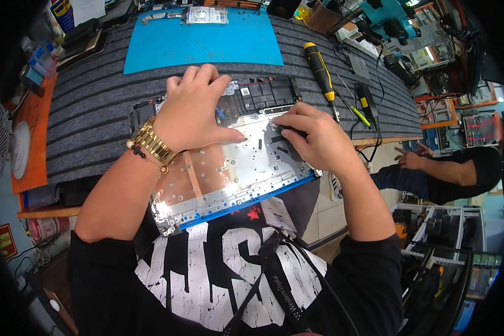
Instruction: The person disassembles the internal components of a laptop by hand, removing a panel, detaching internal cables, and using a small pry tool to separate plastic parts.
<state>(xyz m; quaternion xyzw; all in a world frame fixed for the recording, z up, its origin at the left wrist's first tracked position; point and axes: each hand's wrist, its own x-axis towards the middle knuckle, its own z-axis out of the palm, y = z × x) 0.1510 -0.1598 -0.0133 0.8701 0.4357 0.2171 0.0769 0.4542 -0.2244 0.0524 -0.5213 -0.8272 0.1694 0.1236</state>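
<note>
A laptop chassis (201, 175) lies tilted over the near table edge, showing copper and silver surfaces, black plastic along the far side and a blue strip along the near edge. My left hand (187, 115) spreads over its upper left, fingers bent near the far edge, thumb touching the metal plate. A gold watch circles that wrist. My right hand (311, 134) is on the plate's upper right, thumb and fingers curled together; whatever they hold is hidden. A yellow-and-black screwdriver (319, 70) lies on the striped mat (84, 131), with a thin green-tipped tool (361, 116) beside it.
A blue silicone mat (201, 50) bears a small metal drive (206, 15) at the back. Bottles (39, 56), a white fan (1, 140) and cables line the sides. At right, another person's arm (448, 173) and hands (417, 157) appear near shelving (453, 224).
</note>
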